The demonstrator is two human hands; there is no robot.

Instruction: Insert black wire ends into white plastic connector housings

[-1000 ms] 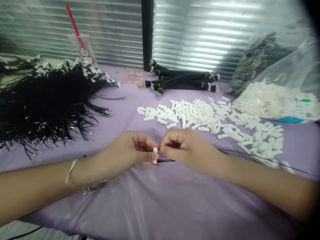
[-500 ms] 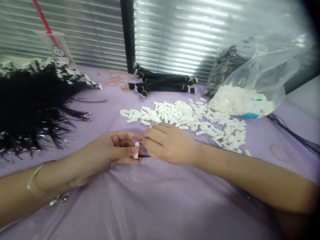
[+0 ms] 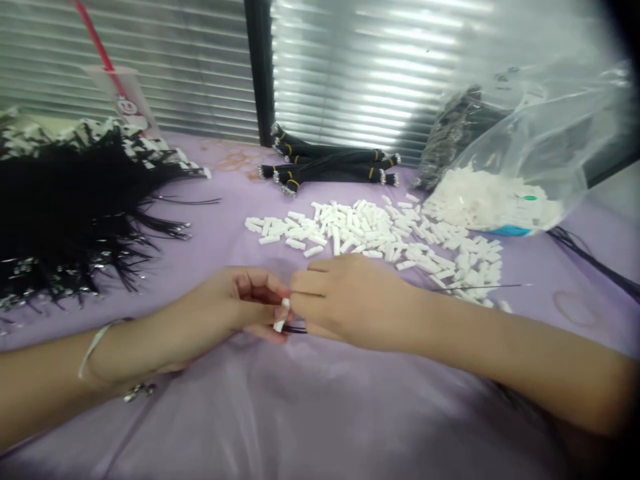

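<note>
Between the thumb and fingers of my left hand (image 3: 250,305) is a small white plastic connector housing (image 3: 282,316). Black wires (image 3: 296,329) run from beside the housing to under my right hand (image 3: 350,303). The right hand is closed around the wires, with its back toward me and its fingertips hidden. Both hands meet low over the purple cloth, just in front of a loose pile of white connector housings (image 3: 360,227). One thin wire (image 3: 480,287) sticks out past my right wrist over the pile.
Black wires with white connectors (image 3: 65,193) are heaped at the left, before a cup with a red straw (image 3: 125,100). Tied black wire bundles (image 3: 330,167) lie at the back. A clear bag of white housings (image 3: 490,200) stands back right. Purple cloth (image 3: 310,413) covers the table.
The white housing has tilted in my left hand. My right hand has come closer to it, and less wire shows between the hands. The view has shifted slightly.
</note>
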